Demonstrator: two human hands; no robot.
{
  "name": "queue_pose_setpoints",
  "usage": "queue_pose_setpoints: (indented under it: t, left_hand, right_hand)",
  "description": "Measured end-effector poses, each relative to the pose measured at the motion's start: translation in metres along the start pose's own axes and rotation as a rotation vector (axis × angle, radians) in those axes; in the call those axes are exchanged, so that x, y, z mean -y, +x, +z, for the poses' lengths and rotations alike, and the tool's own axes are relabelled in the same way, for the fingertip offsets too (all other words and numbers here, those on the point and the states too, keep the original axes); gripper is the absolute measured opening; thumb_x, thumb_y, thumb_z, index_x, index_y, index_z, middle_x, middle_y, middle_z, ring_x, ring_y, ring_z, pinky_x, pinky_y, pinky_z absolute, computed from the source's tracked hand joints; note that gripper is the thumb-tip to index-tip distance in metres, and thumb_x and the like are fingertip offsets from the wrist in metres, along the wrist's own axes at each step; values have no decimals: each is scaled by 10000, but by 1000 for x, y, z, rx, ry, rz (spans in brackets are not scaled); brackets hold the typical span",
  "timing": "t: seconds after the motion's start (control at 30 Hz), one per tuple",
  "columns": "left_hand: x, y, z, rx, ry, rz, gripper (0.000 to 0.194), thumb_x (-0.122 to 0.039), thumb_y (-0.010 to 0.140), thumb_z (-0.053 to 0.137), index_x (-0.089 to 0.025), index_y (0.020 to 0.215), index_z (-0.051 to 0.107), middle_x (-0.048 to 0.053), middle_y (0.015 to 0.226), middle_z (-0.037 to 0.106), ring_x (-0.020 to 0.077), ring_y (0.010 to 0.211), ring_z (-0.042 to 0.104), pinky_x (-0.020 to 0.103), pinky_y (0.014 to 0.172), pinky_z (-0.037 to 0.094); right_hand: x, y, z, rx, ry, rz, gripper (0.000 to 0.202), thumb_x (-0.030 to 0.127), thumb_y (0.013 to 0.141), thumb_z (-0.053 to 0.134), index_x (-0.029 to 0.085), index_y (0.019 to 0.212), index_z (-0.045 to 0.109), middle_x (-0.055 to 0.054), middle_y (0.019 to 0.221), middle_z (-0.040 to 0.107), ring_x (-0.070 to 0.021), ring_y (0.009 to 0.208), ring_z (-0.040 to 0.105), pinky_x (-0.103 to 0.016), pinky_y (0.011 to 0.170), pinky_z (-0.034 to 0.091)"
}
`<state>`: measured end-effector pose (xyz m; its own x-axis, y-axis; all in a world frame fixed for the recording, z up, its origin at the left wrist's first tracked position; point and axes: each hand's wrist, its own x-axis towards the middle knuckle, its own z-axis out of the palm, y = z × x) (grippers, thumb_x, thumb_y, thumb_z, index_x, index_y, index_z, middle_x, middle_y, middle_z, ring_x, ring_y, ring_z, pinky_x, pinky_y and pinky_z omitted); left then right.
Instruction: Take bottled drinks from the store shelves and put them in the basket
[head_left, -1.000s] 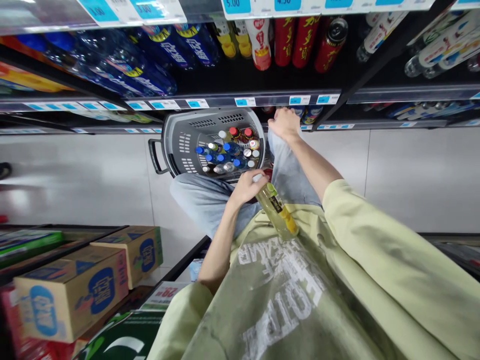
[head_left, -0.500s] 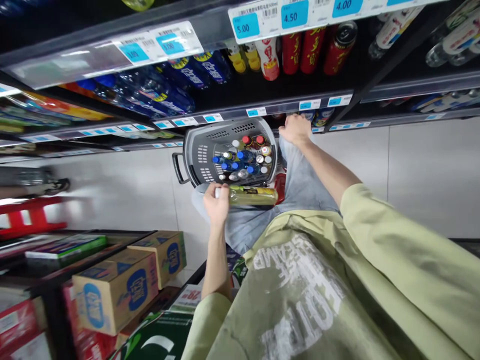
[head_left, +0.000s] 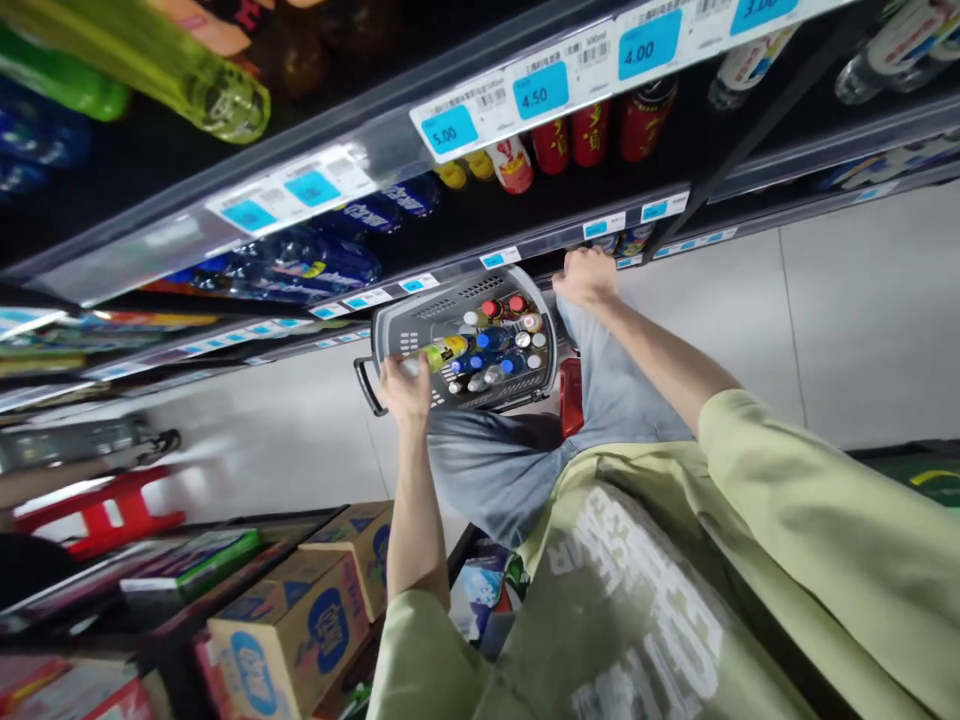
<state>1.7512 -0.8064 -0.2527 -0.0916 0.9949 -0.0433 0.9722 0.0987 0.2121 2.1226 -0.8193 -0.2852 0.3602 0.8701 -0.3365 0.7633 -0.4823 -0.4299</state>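
My left hand (head_left: 406, 388) is closed around the cap end of a yellow-green drink bottle (head_left: 444, 352), which lies tilted over the left part of a grey shopping basket (head_left: 390, 325). The bottle's far end reaches the drinks standing inside; I cannot tell whether it touches them. Several bottles with blue, red and white caps (head_left: 491, 340) fill the basket's right side. My right hand (head_left: 587, 275) rests on my knee beside the lower shelf edge, its fingers curled, and what lies beneath them is hidden.
Shelves of drinks with price labels (head_left: 540, 90) run along the far side, their edges overhanging the basket. Cardboard boxes (head_left: 300, 625) stand on a rack at lower left. A red plastic frame (head_left: 105, 510) and part of another person's arm (head_left: 67, 480) show at far left.
My left hand has carried the yellow-green bottle from above my lap, forward and left, into the space over the basket. The right hand stays on the knee. The view has tilted.
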Motion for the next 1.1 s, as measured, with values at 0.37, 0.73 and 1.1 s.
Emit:
queue_pose_setpoints:
  t: [0.37, 0.73, 1.1]
  left_hand:
    - [18, 66, 64, 98, -8, -52, 316, -390, 929, 677, -138, 1120, 672, 206, 1255, 687, 352, 1203, 666, 441, 1126, 488]
    - [30, 100, 107, -58, -55, -146, 280, -362, 977, 650, -144, 1151, 622, 189, 1285, 642, 333, 1232, 672, 440, 1124, 512]
    - [39, 100, 136, 150, -139, -139, 201, -248, 878, 719, -174, 1033, 615, 135, 1241, 598, 335, 1221, 633, 480, 1161, 470]
  right_hand:
    - [22, 9, 0, 57, -52, 63, 385, 418, 953, 633, 163, 1184, 805, -207, 1193, 770, -417, 1205, 669, -550, 1037, 566]
    - [19, 25, 4, 51, -110, 115, 344, 413, 974, 609, 182, 1117, 820, -184, 1140, 782, -405, 1148, 712, -562, 1026, 581]
    - [14, 30, 11, 37, -156, 89, 363, 418, 1010, 567, 162, 1130, 795, -174, 1153, 760, -393, 1190, 679, -566, 1053, 566]
